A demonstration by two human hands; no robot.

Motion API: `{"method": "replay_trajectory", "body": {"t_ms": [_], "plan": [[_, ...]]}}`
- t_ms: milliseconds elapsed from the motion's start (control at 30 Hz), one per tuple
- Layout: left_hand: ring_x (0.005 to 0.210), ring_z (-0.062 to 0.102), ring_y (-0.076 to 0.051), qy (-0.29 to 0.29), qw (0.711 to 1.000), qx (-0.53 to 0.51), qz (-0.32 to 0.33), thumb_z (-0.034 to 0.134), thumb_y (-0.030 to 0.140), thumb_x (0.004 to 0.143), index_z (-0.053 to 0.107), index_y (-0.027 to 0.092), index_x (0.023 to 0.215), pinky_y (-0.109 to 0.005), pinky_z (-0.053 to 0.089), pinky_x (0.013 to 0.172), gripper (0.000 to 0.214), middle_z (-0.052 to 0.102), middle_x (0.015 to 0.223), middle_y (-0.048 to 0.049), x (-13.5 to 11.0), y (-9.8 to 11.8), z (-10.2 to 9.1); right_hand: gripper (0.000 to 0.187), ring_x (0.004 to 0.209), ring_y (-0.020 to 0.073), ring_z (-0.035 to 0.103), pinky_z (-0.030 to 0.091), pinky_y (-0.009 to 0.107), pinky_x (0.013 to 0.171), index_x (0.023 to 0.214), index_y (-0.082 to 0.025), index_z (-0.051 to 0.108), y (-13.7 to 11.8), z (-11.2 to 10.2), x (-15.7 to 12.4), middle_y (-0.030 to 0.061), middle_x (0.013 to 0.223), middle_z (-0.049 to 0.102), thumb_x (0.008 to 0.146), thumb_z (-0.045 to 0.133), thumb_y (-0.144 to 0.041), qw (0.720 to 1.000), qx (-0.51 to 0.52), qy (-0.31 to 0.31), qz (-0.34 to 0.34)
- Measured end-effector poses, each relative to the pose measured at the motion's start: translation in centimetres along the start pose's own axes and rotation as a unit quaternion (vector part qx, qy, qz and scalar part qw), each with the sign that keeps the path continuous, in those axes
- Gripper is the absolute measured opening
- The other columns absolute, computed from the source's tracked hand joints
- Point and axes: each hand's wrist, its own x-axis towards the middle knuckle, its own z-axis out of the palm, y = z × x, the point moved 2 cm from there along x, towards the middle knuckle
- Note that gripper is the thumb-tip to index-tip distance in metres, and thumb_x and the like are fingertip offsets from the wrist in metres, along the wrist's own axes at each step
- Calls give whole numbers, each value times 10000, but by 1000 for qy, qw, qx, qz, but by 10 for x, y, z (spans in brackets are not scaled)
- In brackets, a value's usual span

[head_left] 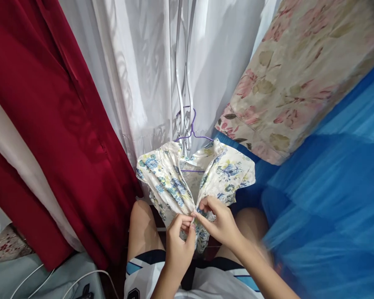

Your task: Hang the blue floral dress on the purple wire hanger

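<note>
1. Pinched the front edges of the flowered top [171, 178] in left hand [181, 236] and right hand [218, 220], with both grips closed on cloth at the foot of the open neck.
2. Hung on the purple hanger [192, 132], before the white curtain [149, 62].
3. Probably called for level edges, small pinches, light tension and no fold caught between.
4. Hid any button or other fastener under the fingers; could not tell which.
5. Lost the lower hem behind hands and in shadow.
</note>
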Motion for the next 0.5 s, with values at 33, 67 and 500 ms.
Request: {"method": "replay_trajectory", "body": {"t_ms": [33,67,500], "plan": [[776,623,-159,1,1000,1,-1,515,175,914,611,167,929,-260,511,727,97,645,837,-51,1,-1,1,113,670,194,565,433,300,629,811,-221,618,2,2,0,25,712,611,842,674,-314,1000,-3,-10,8],[775,622,-158,3,1000,1,-2,512,171,914,609,167,932,-259,511,728,99,643,835,-49,1,-1,1,106,673,195,572,432,299,635,803,-222,625,1,3,1,25,708,618,862,651,-305,1000,-5,-26,12],[784,600,-156,-37,998,42,37,495,120,894,584,171,956,-256,490,727,119,604,852,-49,-1,9,0,154,740,211,570,466,340,680,916,-219,671,9,-39,32,75,799,677,950,524,-249,978,-79,-100,-165]]}}
